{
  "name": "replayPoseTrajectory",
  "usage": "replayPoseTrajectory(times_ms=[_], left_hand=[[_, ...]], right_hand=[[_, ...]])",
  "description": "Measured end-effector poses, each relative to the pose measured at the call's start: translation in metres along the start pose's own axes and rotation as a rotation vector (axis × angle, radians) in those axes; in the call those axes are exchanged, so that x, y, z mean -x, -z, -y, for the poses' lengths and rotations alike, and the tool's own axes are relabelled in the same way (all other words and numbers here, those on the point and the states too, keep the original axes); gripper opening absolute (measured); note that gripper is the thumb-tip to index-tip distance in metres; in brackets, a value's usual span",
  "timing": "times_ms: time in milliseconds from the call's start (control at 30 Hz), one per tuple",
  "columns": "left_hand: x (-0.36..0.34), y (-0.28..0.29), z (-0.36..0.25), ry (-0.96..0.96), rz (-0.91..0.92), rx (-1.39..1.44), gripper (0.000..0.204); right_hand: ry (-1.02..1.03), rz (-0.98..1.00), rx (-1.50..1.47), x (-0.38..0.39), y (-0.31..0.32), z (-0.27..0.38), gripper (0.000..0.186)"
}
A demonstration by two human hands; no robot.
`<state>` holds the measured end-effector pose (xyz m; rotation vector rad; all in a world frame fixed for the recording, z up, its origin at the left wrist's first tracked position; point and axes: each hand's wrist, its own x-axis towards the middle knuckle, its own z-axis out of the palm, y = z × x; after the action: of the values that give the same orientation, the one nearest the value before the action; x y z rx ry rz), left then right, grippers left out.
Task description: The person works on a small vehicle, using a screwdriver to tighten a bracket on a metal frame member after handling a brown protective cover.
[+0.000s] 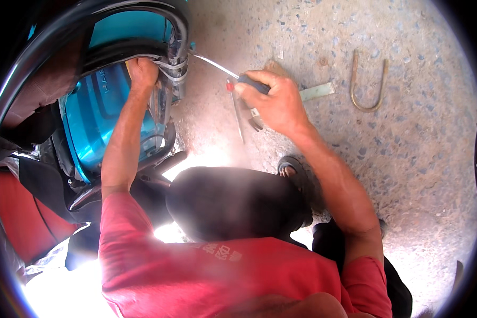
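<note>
My right hand (278, 103) is closed round the dark handle of a screwdriver (217, 64). Its long metal shaft slants up and left, the tip close to the black tubular bar (181, 37) of a vehicle. My left hand (142, 73) is curled in against that bar, beside a glossy blue body panel (103, 106). Something small and yellowish shows by its fingers, which are partly hidden, so I cannot make out what they grip. Silvery bands or cables (174, 68) wrap the bar just right of the left hand.
On the speckled concrete floor (418, 138) lie a thin red-ended tool (237, 114), a flat pale strip (318, 91) and a rusty U-bolt (369, 107). A dark metal piece (255, 124) sits below my right hand. A red panel (29, 214) stands at lower left. My sandalled foot (290, 168) is near.
</note>
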<state>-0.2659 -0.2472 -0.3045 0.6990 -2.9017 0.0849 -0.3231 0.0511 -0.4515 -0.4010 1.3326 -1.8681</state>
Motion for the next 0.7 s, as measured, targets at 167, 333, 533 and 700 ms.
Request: replayPoseTrajectory(times_ms=[167,333,533,700], left_hand=[[0.001,0.001,-0.004,0.095,0.020,0.085,0.034],[-0.001,0.000,-0.010,0.183,0.061,0.138,0.034],[0.001,0.001,-0.007,0.172,0.014,0.066,0.037],[-0.001,0.001,-0.022,0.289,0.055,0.101,0.037]], right_hand=[[-0.605,0.436,-0.559,-0.020,0.017,-0.003,0.040],[-0.479,0.533,-0.540,-0.022,0.021,-0.002,0.038],[0.356,-0.143,0.461,-0.004,0.003,-0.001,0.027],[-0.029,0.106,0.049,-0.009,0.010,0.011,0.030]])
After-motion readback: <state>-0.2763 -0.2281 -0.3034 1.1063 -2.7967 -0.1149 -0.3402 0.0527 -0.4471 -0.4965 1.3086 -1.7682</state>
